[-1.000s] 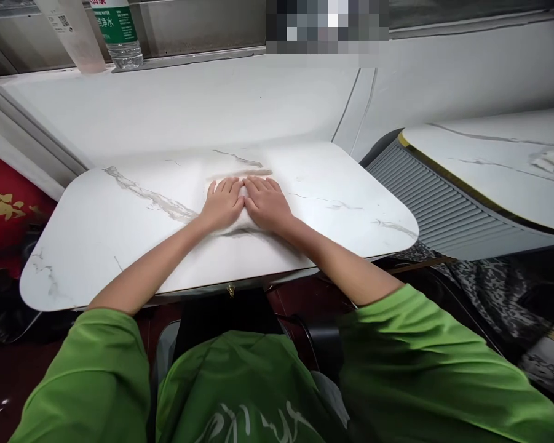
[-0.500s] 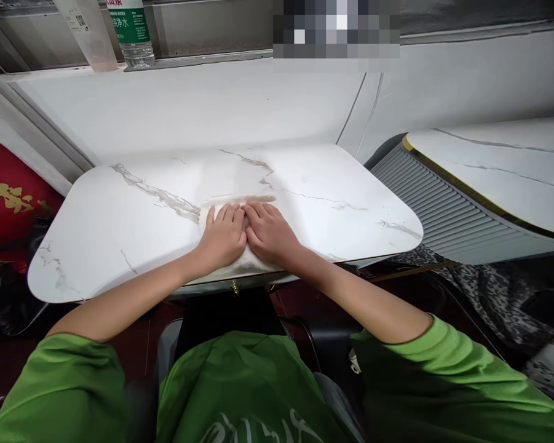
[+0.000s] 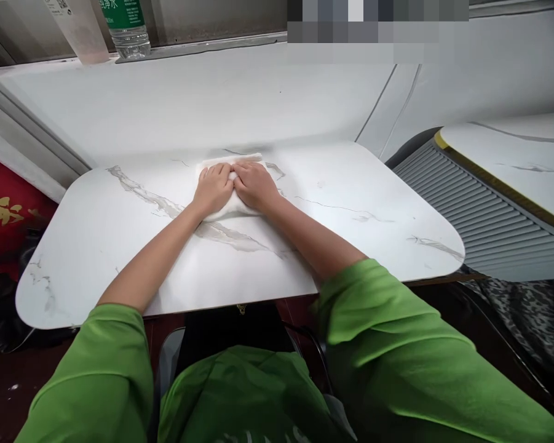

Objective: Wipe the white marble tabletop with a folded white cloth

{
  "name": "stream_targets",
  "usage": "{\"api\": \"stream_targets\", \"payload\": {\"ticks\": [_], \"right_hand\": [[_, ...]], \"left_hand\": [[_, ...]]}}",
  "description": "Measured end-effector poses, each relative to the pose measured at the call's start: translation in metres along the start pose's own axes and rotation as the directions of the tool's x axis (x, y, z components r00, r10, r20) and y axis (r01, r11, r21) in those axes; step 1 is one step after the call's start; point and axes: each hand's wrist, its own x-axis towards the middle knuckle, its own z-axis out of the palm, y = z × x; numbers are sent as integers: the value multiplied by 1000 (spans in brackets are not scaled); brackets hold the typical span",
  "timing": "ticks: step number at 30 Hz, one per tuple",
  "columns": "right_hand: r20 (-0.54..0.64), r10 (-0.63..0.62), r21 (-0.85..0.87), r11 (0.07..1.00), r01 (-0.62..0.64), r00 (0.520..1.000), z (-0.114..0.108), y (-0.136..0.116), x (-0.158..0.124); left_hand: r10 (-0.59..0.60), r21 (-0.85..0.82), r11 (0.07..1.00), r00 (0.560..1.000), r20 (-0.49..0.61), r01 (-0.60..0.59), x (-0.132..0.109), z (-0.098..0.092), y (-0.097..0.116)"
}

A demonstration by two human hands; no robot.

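Observation:
A folded white cloth (image 3: 234, 208) lies flat on the white marble-patterned table (image 3: 115, 246), near its back edge. My left hand (image 3: 214, 186) presses down on the cloth's left half, its fingers bent over it and pointing away from me. Beside it, my right hand (image 3: 256, 183) bears on the right half in the same way, with the thumbs close together. Cloth shows between the thumbs, beyond the fingertips and below the palms. The fingers' undersides are hidden.
A white wall (image 3: 175, 104) rises behind the table. On the ledge at upper left stand a clear water bottle (image 3: 131, 43) with a green label and a translucent cup (image 3: 85, 37). A second marble-topped table (image 3: 511, 144) with a ribbed grey side stands at right. A red bag (image 3: 4, 203) is at left.
Both hands have slid the cloth away from me, from the table's front part towards the back edge. My arms are stretched further out, and the view has shifted slightly.

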Motion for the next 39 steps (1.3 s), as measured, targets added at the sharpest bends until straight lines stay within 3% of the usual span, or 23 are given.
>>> {"api": "stream_targets", "payload": {"ticks": [11, 17, 23, 30, 39], "right_hand": [[8, 38, -4, 999, -38, 999, 23, 29, 59], [21, 54, -8, 999, -54, 998, 29, 36, 71], [10, 20, -39, 999, -20, 1000, 31, 37, 65], [25, -38, -21, 999, 39, 999, 18, 21, 36], [109, -64, -82, 994, 74, 992, -15, -33, -43]], "left_hand": [[15, 58, 998, 1000, -19, -14, 61, 7, -30], [7, 52, 999, 1000, -22, -6, 74, 8, -37], [11, 67, 998, 1000, 7, -11, 75, 12, -42], [-8, 88, 996, 999, 45, 4, 42, 6, -27], [-49, 95, 994, 998, 46, 44, -56, -6, 13]]}}
